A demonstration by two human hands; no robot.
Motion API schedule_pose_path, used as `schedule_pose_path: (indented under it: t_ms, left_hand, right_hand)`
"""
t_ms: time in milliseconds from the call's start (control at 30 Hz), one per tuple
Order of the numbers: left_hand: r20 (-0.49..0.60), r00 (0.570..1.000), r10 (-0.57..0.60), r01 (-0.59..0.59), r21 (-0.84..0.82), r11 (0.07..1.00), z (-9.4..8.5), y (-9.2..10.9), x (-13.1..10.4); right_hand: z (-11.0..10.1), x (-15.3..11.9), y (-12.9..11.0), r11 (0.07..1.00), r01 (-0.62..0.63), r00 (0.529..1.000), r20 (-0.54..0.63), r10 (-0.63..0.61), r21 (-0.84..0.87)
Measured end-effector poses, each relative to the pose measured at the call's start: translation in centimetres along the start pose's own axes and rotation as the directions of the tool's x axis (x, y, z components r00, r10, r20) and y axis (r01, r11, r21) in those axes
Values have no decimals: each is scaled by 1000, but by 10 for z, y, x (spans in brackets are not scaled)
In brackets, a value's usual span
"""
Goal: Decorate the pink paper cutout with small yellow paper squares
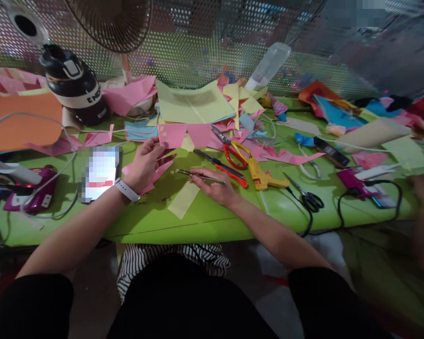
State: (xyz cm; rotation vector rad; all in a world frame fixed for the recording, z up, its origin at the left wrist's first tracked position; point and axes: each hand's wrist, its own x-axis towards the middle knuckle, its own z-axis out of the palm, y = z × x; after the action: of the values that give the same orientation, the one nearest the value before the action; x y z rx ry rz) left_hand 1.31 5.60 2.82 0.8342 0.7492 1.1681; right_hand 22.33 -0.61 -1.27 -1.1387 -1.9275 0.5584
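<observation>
My left hand (146,162), with a white band on its wrist, pinches the lower left corner of a pink paper strip (201,135). Small yellow pieces (164,131) sit on the strip's left end. In my right hand (214,187) is a pair of slim metal tweezers (205,177), pointing left. At their tips is a tiny yellowish piece (173,172), below the strip. Under the right fingers lies a pale yellow paper strip (183,200). A small yellow paper piece (188,143) rests against the pink strip's middle.
Right of my hands lie red-handled scissors (236,157), an orange-red cutting tool (231,175), a yellow glue gun (263,175) and black scissors (313,201). A phone (101,174) is at left. Behind stand a black bottle (74,87) and a fan (113,21). Cables cross the green table (212,226).
</observation>
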Motion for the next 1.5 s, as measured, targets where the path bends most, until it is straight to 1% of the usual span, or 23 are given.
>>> schedule_pose_path:
  t_ms: [67, 133, 200, 300, 367, 467, 533, 600, 633, 700, 767, 800, 867, 933, 1133, 1300, 1500]
  left_hand:
    - [2, 1000, 3, -3, 2, 1000, 0, -1, 1]
    - [6, 1000, 5, -5, 5, 1000, 0, -1, 1]
    - [9, 1000, 6, -6, 9, 1000, 0, -1, 1]
    - [10, 1000, 2, -2, 10, 1000, -1, -1, 0]
    - [13, 1000, -2, 2, 9, 1000, -1, -1, 0]
    - [18, 1000, -8, 8, 7, 1000, -1, -2, 0]
    - [15, 1000, -10, 10, 9, 1000, -1, -2, -1]
    - [9, 1000, -10, 10, 13, 1000, -1, -2, 0]
    - [8, 1000, -10, 10, 16, 1000, -1, -2, 0]
    - [9, 1000, -9, 9, 19, 1000, -1, -2, 0]
    - [12, 1000, -7, 7, 19, 1000, -2, -3, 0]
    - [13, 1000, -8, 7, 20, 1000, -2, -3, 1]
    - [14, 1000, -8, 8, 19, 1000, -3, -3, 1]
    - [17, 1000, -8, 8, 16, 1000, -3, -4, 1]
    - [28, 1000, -4, 3, 20, 1000, -3, -3, 1]
    - [38, 999, 2, -3, 15, 1000, -4, -4, 1]
    - [33, 999, -11, 11, 17, 1000, -4, -4, 1]
  right_hand:
    - [1, 0, -1, 999, 25, 1000, 1, -25, -24]
    - [2, -1, -1, 1000, 15, 1000, -3, -15, -27]
    - [3, -2, 0, 999, -36, 999, -2, 36, 34]
    - [6, -3, 5, 972, -132, 991, 10, 132, 193]
    - [7, -4, 8, 953, -158, 987, 10, 161, 259]
    - [9, -5, 11, 944, -169, 985, 20, 170, 283]
    - [8, -5, 10, 949, -164, 986, 24, 164, 270]
    - [5, -5, 7, 973, -120, 993, 23, 118, 196]
    - [3, -6, 5, 988, -66, 998, 25, 64, 136]
    - [-2, -6, 2, 997, 83, 994, 65, -82, -1]
    - [-6, -7, 1, 968, 228, 968, 135, -213, -108]
    - [-7, -7, 1, 949, 282, 951, 171, -257, -142]
    - [-7, -8, 3, 915, 358, 922, 223, -316, -184]
    - [-5, -9, 6, 891, 404, 901, 257, -349, -208]
    - [-2, -11, 13, 888, 379, 903, 312, -294, -259]
    - [-1, -9, 12, 880, 399, 904, 275, -329, -260]
    - [0, -6, 5, 909, 378, 912, 240, -332, -175]
